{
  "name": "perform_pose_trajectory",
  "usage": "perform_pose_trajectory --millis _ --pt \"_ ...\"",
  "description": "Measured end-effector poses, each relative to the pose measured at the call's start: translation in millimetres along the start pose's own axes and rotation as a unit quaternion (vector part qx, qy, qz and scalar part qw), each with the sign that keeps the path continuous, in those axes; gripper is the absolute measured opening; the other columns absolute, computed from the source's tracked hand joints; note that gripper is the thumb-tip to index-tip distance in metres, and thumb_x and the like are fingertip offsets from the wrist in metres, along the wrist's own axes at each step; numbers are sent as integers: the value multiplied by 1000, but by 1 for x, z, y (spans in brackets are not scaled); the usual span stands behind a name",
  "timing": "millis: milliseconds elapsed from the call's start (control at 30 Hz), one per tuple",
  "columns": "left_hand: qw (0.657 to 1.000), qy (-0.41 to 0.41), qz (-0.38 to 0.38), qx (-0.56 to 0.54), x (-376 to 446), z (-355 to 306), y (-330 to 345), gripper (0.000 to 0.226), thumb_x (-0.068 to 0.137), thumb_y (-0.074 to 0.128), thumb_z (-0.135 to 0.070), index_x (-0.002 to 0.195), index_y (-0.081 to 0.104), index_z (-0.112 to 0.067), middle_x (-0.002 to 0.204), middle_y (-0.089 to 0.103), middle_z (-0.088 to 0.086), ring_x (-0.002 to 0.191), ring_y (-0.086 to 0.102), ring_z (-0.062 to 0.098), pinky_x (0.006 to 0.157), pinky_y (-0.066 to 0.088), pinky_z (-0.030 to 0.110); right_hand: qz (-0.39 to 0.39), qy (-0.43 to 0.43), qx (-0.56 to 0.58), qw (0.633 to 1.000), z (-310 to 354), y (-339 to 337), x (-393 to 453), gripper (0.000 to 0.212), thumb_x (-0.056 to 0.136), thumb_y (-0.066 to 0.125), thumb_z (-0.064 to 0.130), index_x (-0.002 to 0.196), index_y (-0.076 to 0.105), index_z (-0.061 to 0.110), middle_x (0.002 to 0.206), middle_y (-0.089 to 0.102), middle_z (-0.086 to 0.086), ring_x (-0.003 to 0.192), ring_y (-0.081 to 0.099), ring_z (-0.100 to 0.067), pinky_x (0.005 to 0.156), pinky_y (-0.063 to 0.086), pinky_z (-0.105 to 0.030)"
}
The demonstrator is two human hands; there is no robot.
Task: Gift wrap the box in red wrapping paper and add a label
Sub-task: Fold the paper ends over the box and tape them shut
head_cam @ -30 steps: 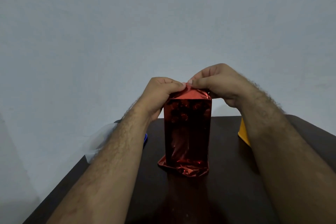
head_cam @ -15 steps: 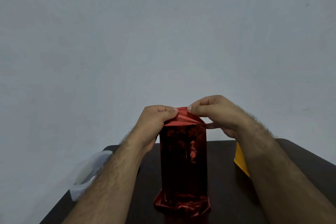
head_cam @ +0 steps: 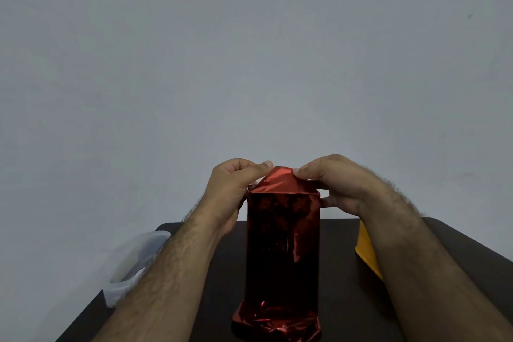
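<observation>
Box [head_cam: 283, 247] in red paper [head_cam: 280, 183] stands upright at lower centre on the tabletop [head_cam: 444, 253]; left hand [head_cam: 233, 189] and right hand [head_cam: 336, 183] each pinch the paper's top flap in a narrow grip.

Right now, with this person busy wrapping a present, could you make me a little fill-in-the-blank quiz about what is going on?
1. The box stands upright on the dark table, covered in shiny ____ paper.
2. The left hand and right hand both pinch the paper flap at the box's ____ end.
3. Behind the right forearm lies a flat ____ sheet.
4. At the table's left edge sits a clear ____ container.

Missing words: red; top; yellow; plastic
</observation>
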State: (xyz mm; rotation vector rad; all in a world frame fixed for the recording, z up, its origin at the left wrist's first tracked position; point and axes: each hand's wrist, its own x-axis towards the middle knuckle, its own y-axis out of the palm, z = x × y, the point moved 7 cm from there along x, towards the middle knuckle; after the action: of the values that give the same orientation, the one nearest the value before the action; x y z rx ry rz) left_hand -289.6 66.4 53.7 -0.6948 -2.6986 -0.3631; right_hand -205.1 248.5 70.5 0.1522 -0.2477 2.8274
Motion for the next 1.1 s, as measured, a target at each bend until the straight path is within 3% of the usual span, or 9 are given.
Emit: perform_pose_trajectory --millis 67,167,233,400,567,733,933,1100 --pt "1000 2 1 10 1 0 -4 26 85 86 -14 92 75 8 94 75 12 85 71 18 72 55 25 -9 9 9 1000 -1 -2 -1 7 93 75 12 86 76 12 85 75 1 85 69 -18 73 58 -40" --pt "998 -3 12 56 4 2 -7 11 81 90 -8 84 82 0 112 80 8 105 76 23 97 57 35 -8 17 19 1000 -1 0 -1 6 93 76 15 88 78 13 87 77 1 88 69 -18 76 57 -40" --pt "998 -7 18 67 5 4 -6 3 82 87 -4 82 84 -4 114 80 6 112 76 23 104 55 37 0 23 23 999 -1 2 -1 8 94 75 16 88 80 14 89 77 2 89 68 -16 78 56 -39" --pt "998 -34 18 42 5 8 0 9 92 76 -1 90 84 -2 111 82 5 106 76 23 94 57 36 3 27 25 999 -3 4 0 7 95 73 18 96 80 14 96 75 2 92 66 -15 77 53 -37" --pt "997 -67 21 10 8 17 3 16 97 69 -5 104 82 0 115 80 12 111 75 27 105 58 42 5 24 32 999 -6 7 2 8 96 72 19 92 78 15 85 75 6 90 66 -14 76 51 -35" --pt "995 -93 41 8 10 24 3 25 95 67 -6 115 80 0 119 79 16 117 74 32 111 55 48 -15 9 9 1000 -8 6 5 5 90 76 16 92 80 12 94 76 1 90 68 -15 74 55 -34" --pt "996 -87 22 25 8 20 3 23 96 65 -3 113 80 0 114 80 16 113 76 32 105 59 46 -29 -20 -10 999 -8 5 9 18 84 77 20 97 83 10 105 78 -4 94 69 -17 79 56 -38" --pt "997 -68 3 24 3 16 4 15 94 71 -1 104 82 0 107 81 14 100 78 25 93 62 37 -9 -37 8 999 -7 6 9 12 91 74 17 94 83 11 103 78 -6 98 67 -16 78 54 -39"
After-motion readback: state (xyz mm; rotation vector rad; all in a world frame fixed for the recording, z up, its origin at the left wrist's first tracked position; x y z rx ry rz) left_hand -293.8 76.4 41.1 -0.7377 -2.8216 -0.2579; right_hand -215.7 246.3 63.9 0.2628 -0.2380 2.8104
